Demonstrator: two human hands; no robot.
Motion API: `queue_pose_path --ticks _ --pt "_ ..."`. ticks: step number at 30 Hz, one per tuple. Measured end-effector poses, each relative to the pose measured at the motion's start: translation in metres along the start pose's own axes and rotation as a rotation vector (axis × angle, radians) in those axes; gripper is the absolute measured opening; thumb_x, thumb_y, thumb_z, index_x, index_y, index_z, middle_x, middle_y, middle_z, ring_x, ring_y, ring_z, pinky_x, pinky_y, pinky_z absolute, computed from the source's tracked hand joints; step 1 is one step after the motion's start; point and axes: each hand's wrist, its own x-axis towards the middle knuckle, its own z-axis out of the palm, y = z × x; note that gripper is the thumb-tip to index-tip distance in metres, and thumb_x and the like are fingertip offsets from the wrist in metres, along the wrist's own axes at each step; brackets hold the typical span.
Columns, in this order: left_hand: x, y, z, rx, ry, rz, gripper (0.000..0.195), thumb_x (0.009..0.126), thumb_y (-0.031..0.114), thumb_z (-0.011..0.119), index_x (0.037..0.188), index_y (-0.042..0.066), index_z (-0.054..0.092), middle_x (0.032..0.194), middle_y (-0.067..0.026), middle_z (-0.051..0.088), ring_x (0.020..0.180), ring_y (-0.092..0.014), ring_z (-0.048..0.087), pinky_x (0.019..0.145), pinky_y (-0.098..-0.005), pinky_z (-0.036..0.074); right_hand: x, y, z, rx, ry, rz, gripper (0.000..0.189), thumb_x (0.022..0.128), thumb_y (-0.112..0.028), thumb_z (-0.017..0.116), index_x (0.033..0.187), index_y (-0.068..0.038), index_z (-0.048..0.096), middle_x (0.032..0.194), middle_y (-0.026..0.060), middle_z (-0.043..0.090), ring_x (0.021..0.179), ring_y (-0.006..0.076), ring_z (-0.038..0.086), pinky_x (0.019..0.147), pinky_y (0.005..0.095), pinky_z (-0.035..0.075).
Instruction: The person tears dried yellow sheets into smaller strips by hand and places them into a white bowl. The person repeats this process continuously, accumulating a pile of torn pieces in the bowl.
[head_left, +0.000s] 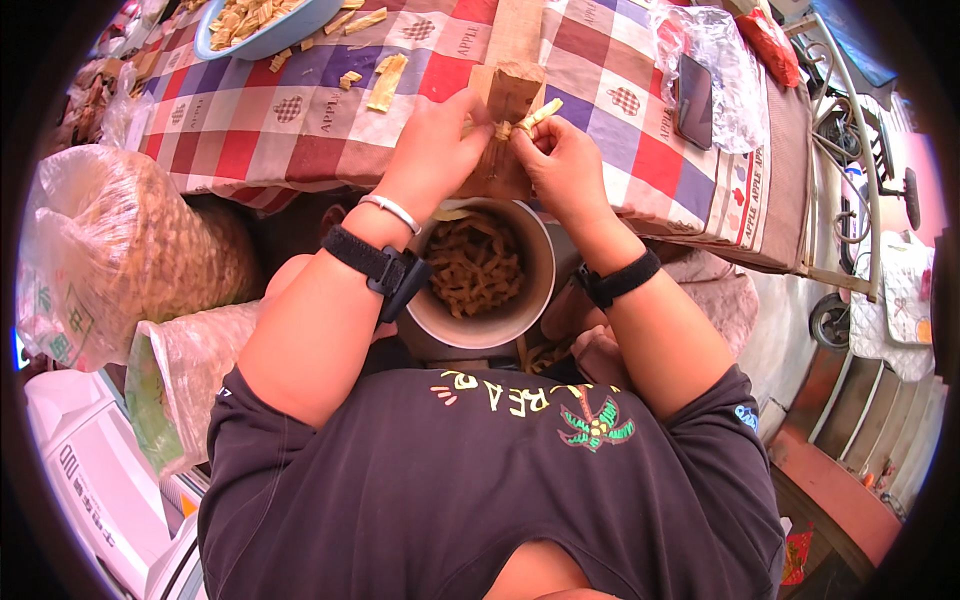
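Both hands meet at a small knotted piece of pale yellow strip (541, 114), in front of an upright wooden block (516, 86) fixed on a board at the table's near edge. My left hand (444, 142) pinches its left side with thumb and forefinger. From the other side, my right hand (559, 161) grips the strip, whose free end sticks up past the fingers. Below them stands a round pail (547, 277) with many brown twisted pieces inside. Loose flat yellow pieces (388, 82) lie on the checked tablecloth (300, 154) to the left.
A blue basin (262, 46) of yellow pieces stands at the upper left. On the right, a phone (694, 101) lies on clear plastic wrap (724, 75), near a metal frame (862, 150). Large plastic sacks (142, 247) stand left of my arm.
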Motion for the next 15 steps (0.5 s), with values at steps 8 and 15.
queue_pose_path --ticks 8,15 --pt "-0.003 0.001 -0.016 -0.118 0.142 -0.176 0.02 0.097 0.019 0.061 0.108 0.002 0.063 0.084 -0.0073 0.064 0.076 -0.021 0.063 0.07 -0.0329 0.05 -0.009 -0.009 -0.031 0.266 -0.115 -0.154 0.018 0.094 -0.015 0.069 0.098 0.002 0.065 0.082 0.0027 0.068 0.074 0.0061 0.06 0.069 0.025 0.049" --pt "-0.045 0.037 -0.058 -0.896 0.087 -0.215 0.024 0.102 0.011 0.052 0.122 -0.001 0.056 0.084 0.0004 0.053 0.074 -0.007 0.048 0.071 -0.0228 0.042 -0.044 -0.057 -0.066 0.49 -0.465 -0.077 0.019 0.095 -0.01 0.067 0.111 0.0 0.063 0.096 -0.0018 0.065 0.088 0.004 0.059 0.08 0.023 0.049"
